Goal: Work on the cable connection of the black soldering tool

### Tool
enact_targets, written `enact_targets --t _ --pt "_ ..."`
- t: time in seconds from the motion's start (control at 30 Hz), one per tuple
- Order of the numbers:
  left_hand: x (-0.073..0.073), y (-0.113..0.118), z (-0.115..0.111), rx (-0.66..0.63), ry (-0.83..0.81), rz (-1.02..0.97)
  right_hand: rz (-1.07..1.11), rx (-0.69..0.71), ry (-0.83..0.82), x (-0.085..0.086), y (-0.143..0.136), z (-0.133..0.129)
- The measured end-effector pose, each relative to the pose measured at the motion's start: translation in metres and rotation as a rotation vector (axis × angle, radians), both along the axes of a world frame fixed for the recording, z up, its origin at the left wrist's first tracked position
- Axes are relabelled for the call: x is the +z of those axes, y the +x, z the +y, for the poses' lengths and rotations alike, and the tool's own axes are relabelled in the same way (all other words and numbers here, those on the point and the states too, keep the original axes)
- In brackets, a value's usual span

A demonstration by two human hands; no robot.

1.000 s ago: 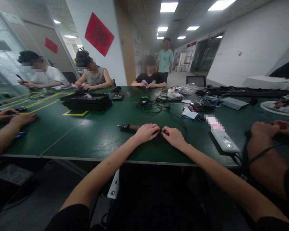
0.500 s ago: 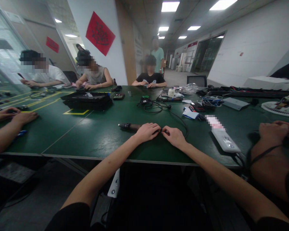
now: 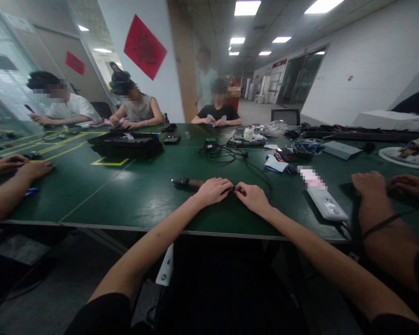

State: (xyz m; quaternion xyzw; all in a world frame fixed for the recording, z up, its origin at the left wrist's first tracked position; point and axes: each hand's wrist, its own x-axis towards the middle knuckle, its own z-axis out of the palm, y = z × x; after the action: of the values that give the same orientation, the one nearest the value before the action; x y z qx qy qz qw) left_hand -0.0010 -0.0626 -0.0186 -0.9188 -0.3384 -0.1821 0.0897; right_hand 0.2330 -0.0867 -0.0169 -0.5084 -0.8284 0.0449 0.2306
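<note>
The left hand (image 3: 214, 190) and right hand (image 3: 253, 197) are close together, low over the shiny dark green table (image 3: 143, 200). Both have bent fingers, pinching a small black piece (image 3: 234, 188) between their tips; it is too small to tell what it is. A dark, round, stick-shaped tool with a silver tip (image 3: 185, 183) lies just beside the left hand, which hides its back end. A thin black cable (image 3: 246, 155) loops behind the hands and curves down near the right one.

Hands (image 3: 214, 191) pinch small dark piece (image 3: 234, 188); cylindrical tool (image 3: 182, 182) beside; green table (image 3: 143, 200).
</note>
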Motion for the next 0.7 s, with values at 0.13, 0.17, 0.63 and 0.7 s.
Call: enact_targets --t 0.13,0.17,0.63,0.7 --pt "0.0003 0.0003 0.0 0.035 -0.006 -0.012 -0.003 -0.011 -0.003 0.0003 -0.0006 -0.0002" --pt "0.0005 0.0004 -0.0001 0.026 -0.005 -0.006 -0.002 -0.01 -0.003 0.0003 -0.0007 -0.0002" --pt "-0.001 0.0003 0.0003 0.046 -0.002 -0.025 -0.003 -0.003 -0.005 0.0008 0.0001 -0.0006" --pt "-0.0003 0.0004 -0.0005 0.032 0.003 -0.018 0.001 -0.004 -0.003 0.0005 -0.0001 -0.0007"
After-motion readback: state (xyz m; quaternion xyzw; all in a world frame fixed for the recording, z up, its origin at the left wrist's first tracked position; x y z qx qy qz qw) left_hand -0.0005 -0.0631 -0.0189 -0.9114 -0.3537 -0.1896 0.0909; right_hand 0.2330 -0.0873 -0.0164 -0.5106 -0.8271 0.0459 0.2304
